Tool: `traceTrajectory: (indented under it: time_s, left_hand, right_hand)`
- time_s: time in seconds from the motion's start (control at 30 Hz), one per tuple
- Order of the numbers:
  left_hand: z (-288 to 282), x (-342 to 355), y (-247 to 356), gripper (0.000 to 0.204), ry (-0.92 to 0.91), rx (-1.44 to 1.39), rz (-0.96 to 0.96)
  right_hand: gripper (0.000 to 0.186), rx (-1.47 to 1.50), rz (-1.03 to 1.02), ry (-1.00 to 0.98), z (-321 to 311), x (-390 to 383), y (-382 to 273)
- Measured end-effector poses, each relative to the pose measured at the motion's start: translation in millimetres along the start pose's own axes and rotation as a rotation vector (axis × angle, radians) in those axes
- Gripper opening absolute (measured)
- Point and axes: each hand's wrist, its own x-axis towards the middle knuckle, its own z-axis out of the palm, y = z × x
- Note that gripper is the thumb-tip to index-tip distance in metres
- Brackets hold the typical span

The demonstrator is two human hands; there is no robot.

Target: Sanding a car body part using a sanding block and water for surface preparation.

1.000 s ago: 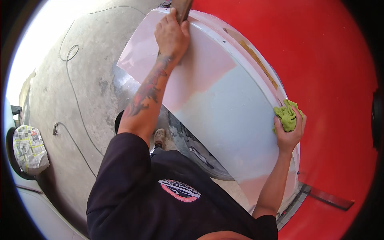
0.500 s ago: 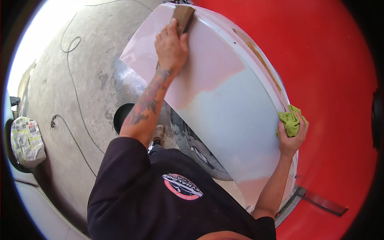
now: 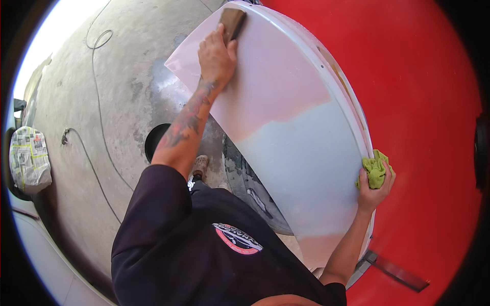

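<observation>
My left hand (image 3: pixel 218 60) is closed around a brown sanding block (image 3: pixel 233 22), which lies against the far end of a curved car body panel (image 3: pixel 301 153). That panel is pink at both ends and pale blue-white in the middle. At its right edge my right hand (image 3: pixel 375 189) grips a crumpled green cloth (image 3: pixel 375 171). The block's underside is hidden from view.
Under the panel a dark tyre (image 3: pixel 255 191) shows. A black round bucket (image 3: pixel 155 142) stands on the concrete floor (image 3: pixel 132 66), where a thin hose (image 3: pixel 97 97) runs. Red bodywork (image 3: pixel 423 127) fills the right. Paper covers a rounded part (image 3: pixel 30 158) at far left.
Relative to the panel, the sanding block and my left hand have shifted left, away from the ridged edge. My right hand keeps the cloth at the right edge. The whole view has shifted slightly.
</observation>
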Motion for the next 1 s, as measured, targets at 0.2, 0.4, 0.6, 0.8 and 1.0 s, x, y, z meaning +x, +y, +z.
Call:
traceTrajectory:
  time_s: [0.2, 0.4, 0.6, 0.8, 1.0]
  left_hand:
    - [-33, -110, 55, 0.068, -0.143, -0.150, 0.174]
    - [-5, 23, -58, 0.056, 0.047, 0.111, -0.136]
    - [-36, -128, 36, 0.063, -0.034, -0.057, -0.002]
    - [-25, -64, -35, 0.057, 0.012, -0.034, -0.169]
    - [-10, -20, -76, 0.056, 0.017, 0.103, -0.353]
  right_hand:
    - [0.054, -0.004, -0.001, 0.001, -5, -5, 6]
    - [0.055, 0.011, -0.020, -0.001, 1, 0, -1]
    - [0.054, -0.034, 0.031, 0.016, -1, -4, 2]
    - [0.051, -0.010, -0.017, -0.015, -1, -4, 5]
    - [0.051, 0.016, 0.000, -0.005, 2, -4, 4]
